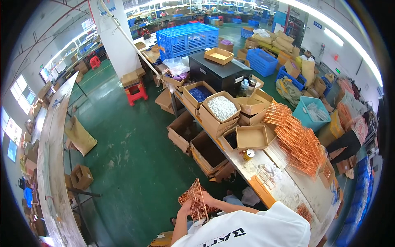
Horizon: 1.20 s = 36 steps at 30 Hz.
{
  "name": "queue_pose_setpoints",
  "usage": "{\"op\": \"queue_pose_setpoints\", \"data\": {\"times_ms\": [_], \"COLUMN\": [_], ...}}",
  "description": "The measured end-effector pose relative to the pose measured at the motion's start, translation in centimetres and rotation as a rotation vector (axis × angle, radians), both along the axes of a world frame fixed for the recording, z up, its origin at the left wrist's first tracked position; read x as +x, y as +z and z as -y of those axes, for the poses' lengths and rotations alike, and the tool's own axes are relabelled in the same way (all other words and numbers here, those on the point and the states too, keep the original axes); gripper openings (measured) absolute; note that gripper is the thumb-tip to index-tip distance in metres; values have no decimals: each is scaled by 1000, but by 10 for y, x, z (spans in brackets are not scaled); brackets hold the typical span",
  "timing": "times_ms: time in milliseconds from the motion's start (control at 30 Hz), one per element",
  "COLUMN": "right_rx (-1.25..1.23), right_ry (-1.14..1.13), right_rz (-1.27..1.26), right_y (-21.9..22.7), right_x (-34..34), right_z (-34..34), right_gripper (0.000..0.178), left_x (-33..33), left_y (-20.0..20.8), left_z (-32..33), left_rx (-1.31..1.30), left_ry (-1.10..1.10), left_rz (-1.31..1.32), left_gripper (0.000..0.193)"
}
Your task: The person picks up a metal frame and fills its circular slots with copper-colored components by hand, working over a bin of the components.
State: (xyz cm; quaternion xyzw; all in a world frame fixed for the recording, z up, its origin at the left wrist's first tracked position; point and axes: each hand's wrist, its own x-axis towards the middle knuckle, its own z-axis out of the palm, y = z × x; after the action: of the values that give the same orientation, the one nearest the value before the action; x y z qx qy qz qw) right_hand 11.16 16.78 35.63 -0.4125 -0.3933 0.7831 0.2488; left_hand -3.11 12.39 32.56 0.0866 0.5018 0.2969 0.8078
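Note:
Low in the head view, over the green floor just left of the workbench, I hold a copper-coloured wire rack (197, 184). Small coppery pieces seem to cover part of it, too small to name. My left hand (186, 207) is closed on its left side, and my right hand (207, 199) grips it near the middle right. Both hands hide some of the frame. More copper-coloured wire racks (294, 136) lie in a long overlapping pile on the bench to the right.
The workbench (290, 189) carries a cardboard tray (252, 137), a can (248, 154) and a box of white pieces (222, 108). Open cartons (207, 150) stand on the floor along its edge. A long narrow table (51, 164) runs down the left; a stuffed sack (80, 136) leans there.

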Motion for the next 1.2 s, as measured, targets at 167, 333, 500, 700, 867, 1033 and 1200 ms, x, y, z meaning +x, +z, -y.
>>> {"op": "queue_pose_setpoints", "data": {"times_ms": [167,333,500,700,867,1033,1200], "right_rx": [33,-53,-148,-69,-71,-126,-120], "right_ry": [-65,-1,29,166,173,97,65], "right_rz": [33,38,-118,8,90,49,-10], "right_y": [-4,3,22,46,41,20,6], "right_x": [-3,16,42,49,40,45,49], "right_z": [-6,-22,-43,-39,-25,-8,1], "right_gripper": [24,23,31,42,52,52,27], "left_x": [-4,2,-16,-28,-20,-5,-1], "left_y": [2,9,0,-1,-28,-42,-62], "left_z": [-4,-9,3,11,7,-4,2], "left_rx": [4,-28,47,-11,33,53,67], "left_ry": [64,149,214,249,256,127,57], "left_rz": [117,111,310,145,127,121,-36], "left_gripper": [19,18,16,13,15,11,18]}}
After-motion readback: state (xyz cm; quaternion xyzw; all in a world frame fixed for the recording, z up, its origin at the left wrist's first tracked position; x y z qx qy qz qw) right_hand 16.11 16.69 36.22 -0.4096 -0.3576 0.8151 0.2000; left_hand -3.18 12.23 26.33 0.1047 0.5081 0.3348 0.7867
